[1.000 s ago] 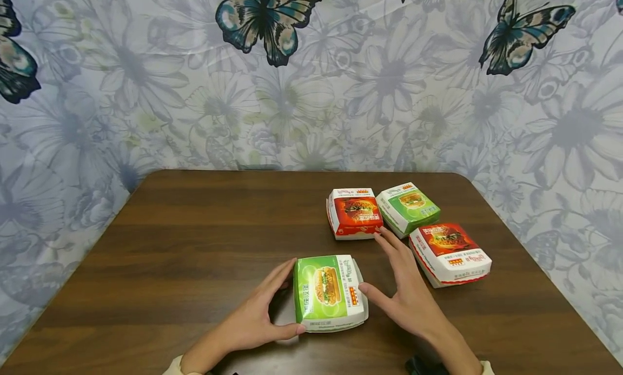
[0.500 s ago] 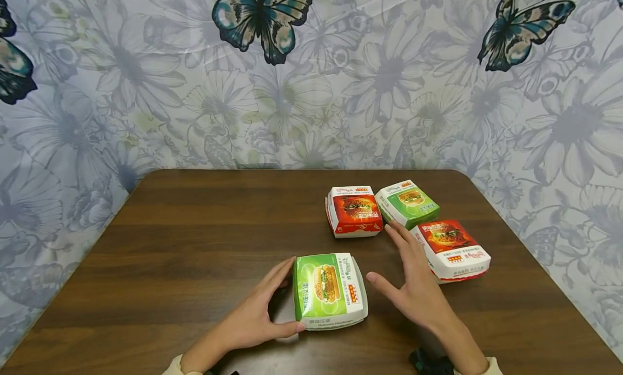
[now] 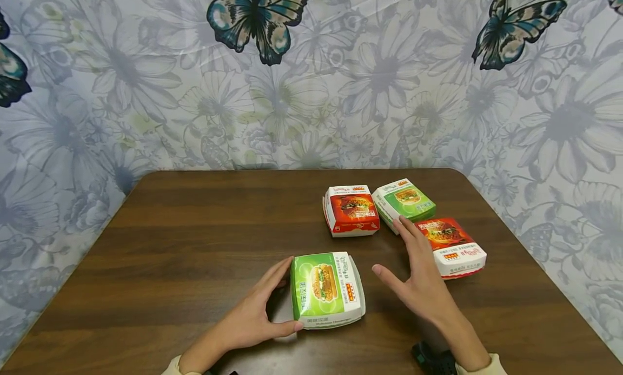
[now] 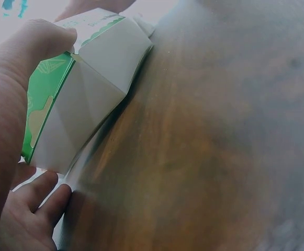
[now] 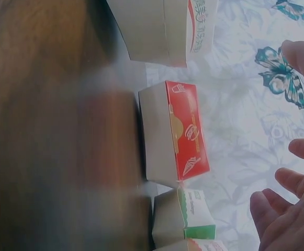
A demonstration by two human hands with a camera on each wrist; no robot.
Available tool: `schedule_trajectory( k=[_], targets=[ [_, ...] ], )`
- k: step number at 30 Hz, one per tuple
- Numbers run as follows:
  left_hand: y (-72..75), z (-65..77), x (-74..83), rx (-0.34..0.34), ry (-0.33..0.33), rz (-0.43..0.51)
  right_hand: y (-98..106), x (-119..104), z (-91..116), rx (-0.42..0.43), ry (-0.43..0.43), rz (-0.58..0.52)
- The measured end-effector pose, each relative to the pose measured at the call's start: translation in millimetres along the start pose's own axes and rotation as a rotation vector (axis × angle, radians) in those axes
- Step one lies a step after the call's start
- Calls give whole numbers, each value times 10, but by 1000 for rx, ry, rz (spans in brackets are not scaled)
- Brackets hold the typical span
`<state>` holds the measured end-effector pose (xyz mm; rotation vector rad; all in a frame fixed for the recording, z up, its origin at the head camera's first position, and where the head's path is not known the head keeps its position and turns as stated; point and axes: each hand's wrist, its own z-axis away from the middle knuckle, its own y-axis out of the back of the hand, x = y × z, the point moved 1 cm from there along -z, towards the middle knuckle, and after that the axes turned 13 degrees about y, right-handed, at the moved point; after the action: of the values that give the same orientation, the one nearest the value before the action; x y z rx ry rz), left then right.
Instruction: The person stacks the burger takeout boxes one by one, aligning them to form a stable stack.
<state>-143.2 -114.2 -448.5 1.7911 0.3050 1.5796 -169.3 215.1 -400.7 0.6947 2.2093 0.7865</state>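
A green-and-white hamburger box (image 3: pixel 323 288) sits on the table near its front middle. My left hand (image 3: pixel 258 315) holds its left side, with the thumb at the near corner and the fingers at the far corner. In the left wrist view, the thumb lies on the upper edge of the green box (image 4: pixel 73 112). To the right of that box, my right hand (image 3: pixel 423 283) hovers with spread fingers, holding nothing. Its fingertips overlap the view of a second green box (image 3: pixel 406 199) and a red-and-white box (image 3: pixel 455 248); whether they touch is unclear.
Another red hamburger box (image 3: pixel 352 210) stands at the back, left of the second green box. The brown wooden table (image 3: pixel 170 245) ends at a back edge before a flower-and-butterfly cloth (image 3: pixel 292 110). A black device (image 3: pixel 433 359) is by the right wrist.
My right hand has moved right, its thumb now apart from the near green box's right edge. The left hand stays on that box. The head view has shifted slightly.
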Motion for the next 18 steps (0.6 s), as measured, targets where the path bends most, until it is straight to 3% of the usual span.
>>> schedule_trajectory(
  k=[18],
  targets=[
    [-3,6,-4,10,0,-10,92,125,16,73,-17,47]
  ],
)
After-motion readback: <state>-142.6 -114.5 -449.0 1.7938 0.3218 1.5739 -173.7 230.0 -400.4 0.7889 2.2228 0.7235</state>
